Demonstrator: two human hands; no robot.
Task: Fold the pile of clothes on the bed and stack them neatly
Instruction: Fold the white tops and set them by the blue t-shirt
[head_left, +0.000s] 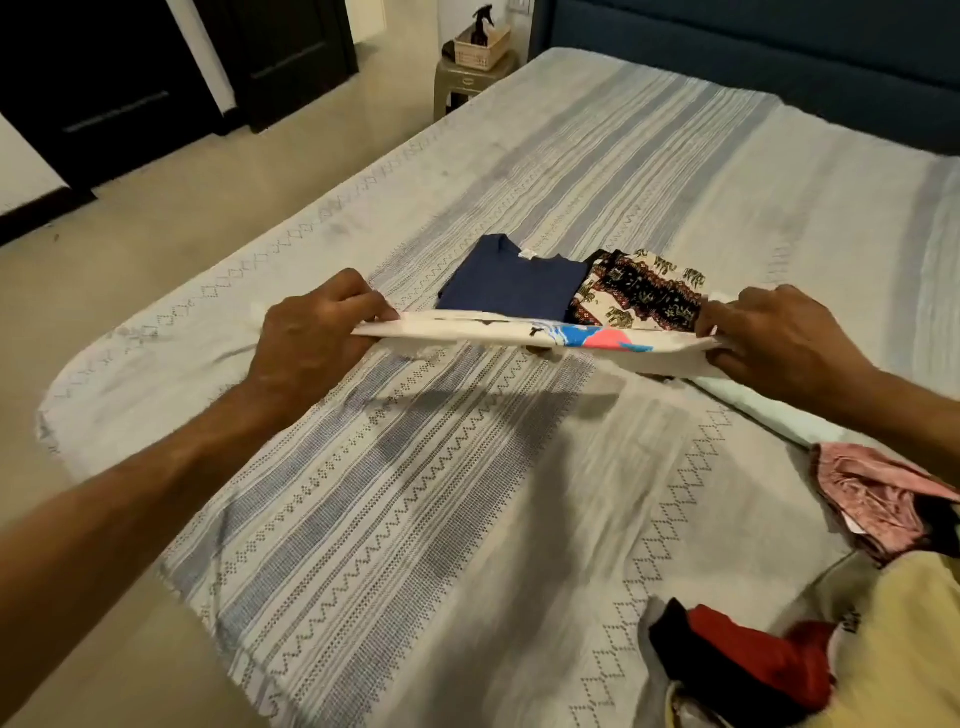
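White shirt (524, 338) between both hands' fingers (382, 312).

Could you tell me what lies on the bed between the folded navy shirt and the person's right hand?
In the head view, a folded elephant-print garment lies between the navy shirt and the right hand.

Bed (649, 171) fills most of my view, under a pale spread with blue-grey stripes and rows of dotted zigzags and diamonds. Behind its far end I see a dark blue upholstered headboard (779, 47). The floor (171, 218) on the left is beige and plain, evenly lit with warm indoor light. Along the left wall stand dark, near-black doors (119, 78) with long horizontal handles, pale wall strips between them. Near the bed's far left corner sits a small olive-tan stool (462, 85), carrying a woven basket (480, 47) with a dark spray bottle (482, 23) in it. A light switch plate (519, 5) shows at the top edge.
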